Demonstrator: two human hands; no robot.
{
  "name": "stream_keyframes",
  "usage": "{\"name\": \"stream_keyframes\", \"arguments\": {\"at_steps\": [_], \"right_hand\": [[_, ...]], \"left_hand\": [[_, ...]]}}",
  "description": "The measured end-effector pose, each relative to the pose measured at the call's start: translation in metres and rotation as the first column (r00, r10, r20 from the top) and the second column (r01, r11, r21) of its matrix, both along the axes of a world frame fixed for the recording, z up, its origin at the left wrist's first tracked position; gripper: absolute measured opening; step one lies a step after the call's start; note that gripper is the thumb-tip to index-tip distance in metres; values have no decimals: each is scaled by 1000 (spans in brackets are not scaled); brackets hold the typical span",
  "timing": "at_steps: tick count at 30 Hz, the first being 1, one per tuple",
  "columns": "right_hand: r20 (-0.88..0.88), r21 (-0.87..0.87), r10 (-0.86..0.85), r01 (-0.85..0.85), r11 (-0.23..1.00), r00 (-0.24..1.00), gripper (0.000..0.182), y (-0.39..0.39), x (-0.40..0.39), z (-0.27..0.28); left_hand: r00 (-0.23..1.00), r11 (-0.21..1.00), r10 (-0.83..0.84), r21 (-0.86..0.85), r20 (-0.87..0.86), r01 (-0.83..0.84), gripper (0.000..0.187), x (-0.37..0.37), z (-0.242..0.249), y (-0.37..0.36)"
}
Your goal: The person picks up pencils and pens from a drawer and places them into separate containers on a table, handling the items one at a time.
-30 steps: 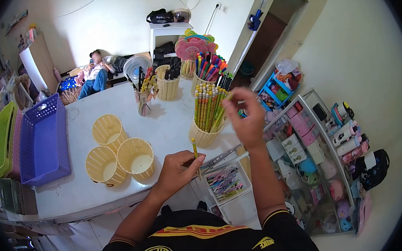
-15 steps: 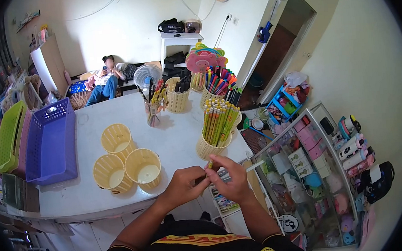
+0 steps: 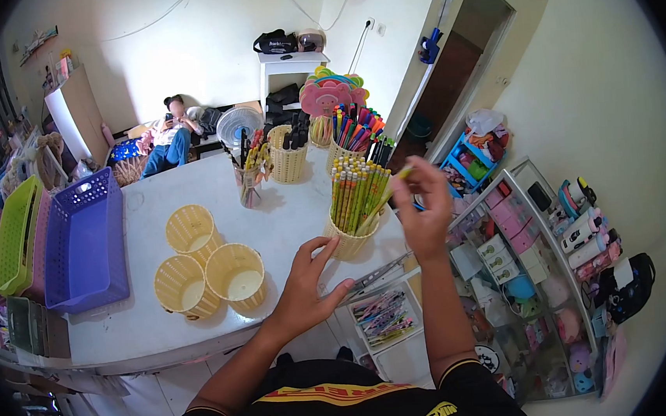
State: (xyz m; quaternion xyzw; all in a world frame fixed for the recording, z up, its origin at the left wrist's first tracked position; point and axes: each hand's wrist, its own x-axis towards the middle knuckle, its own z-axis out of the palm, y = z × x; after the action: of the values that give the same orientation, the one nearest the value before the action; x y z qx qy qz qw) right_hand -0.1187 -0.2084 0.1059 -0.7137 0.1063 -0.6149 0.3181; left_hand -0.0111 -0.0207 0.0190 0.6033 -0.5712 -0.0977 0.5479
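Note:
My right hand [image 3: 425, 215] is raised at the right side of a cream woven-look basket [image 3: 349, 245], its fingers pinched on a yellow-green pencil [image 3: 404, 173]. That pencil slants down toward the basket's rim; how far it reaches in is hard to tell. Many yellow-green pencils [image 3: 355, 194] stand upright in this basket. With fingers spread, my left hand [image 3: 304, 288] rests its fingertips against the basket's front left side. To the left, three cream baskets [image 3: 236, 286] with nothing visible inside stand close together on the white table [image 3: 155, 335].
Behind the pencils are a basket of colored pens [image 3: 356, 132], a basket of black items [image 3: 289, 164] and a clear cup [image 3: 249, 191]. A purple tray [image 3: 86, 247] lies left. An open drawer [image 3: 385, 321] holds pens below. A person [image 3: 171, 142] sits beyond the fan [image 3: 239, 127].
My hands have parted. The right hand has carried the pencil up and right to the pencil basket, and the left has opened and reached to the basket's side.

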Motion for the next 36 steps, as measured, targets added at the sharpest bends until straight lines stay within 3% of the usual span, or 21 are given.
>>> {"name": "stream_keyframes", "arguments": {"at_steps": [2, 5, 9, 12, 14, 17, 21, 23, 24, 27, 29, 31, 33, 35, 36], "right_hand": [[-392, -244, -104, 6, 970, 914, 38, -1, 2, -10], [-365, -337, -162, 33, 941, 917, 39, 2, 8, -22], [-423, -336, -158, 8, 942, 892, 47, 3, 5, -25], [-311, -262, -173, 91, 961, 934, 55, 10, 1, -40], [-209, 24, -47, 53, 998, 977, 67, 10, -6, -74], [-261, 93, 74, -52, 994, 962, 67, 26, -19, -115], [-331, 164, 62, -7, 986, 942, 61, 54, -34, -136], [-491, -201, -99, -1, 980, 866, 56, 51, -46, -145], [-499, -260, -140, 6, 966, 855, 51, 56, -51, -135], [-446, -217, -134, 38, 976, 885, 48, 76, -79, -165], [-416, -94, -122, 91, 991, 901, 39, 100, -116, -228], [-553, 200, 60, 63, 978, 831, 32, 108, -143, -284], [-578, 582, 219, 208, 786, 786, 30, 110, -171, -349], [-566, 711, 100, 422, 562, 819, 31, 107, -199, -463], [-568, 777, 89, 497, 385, 818, 31, 100, -214, -502]], "left_hand": [[1000, 1000, 1, -3, 13, -1, 72, 1, 0, -1], [1000, 1000, 9, -4, 18, -9, 73, 0, 1, -1], [1000, 1000, -13, 26, -19, 13, 77, -1, 0, -1], [1000, 1000, -14, 20, -20, 15, 77, -1, -1, -2], [1000, 1000, -14, 27, -21, 14, 76, -1, -2, -2], [1000, 999, -5, 48, -24, 6, 77, -2, 0, -3], [1000, 998, 11, 62, -17, -10, 76, -4, -1, -4], [1000, 995, -12, 103, 6, 11, 75, -5, -3, -4], [999, 994, 31, 101, 13, -32, 73, -6, -1, -4], [982, 988, 156, -1, 103, -156, 62, -3, -9, -1], [995, 983, 95, -164, 36, -88, 57, 3, -31, 10], [999, 996, -22, -86, 49, 27, 57, 3, -31, 10], [991, 992, -122, -16, 58, 123, 59, 1, -25, 11], [991, 981, -131, 144, 16, 128, 70, -3, -21, 12], [994, 983, -105, 147, -17, 107, 79, -5, -24, 12]]}}
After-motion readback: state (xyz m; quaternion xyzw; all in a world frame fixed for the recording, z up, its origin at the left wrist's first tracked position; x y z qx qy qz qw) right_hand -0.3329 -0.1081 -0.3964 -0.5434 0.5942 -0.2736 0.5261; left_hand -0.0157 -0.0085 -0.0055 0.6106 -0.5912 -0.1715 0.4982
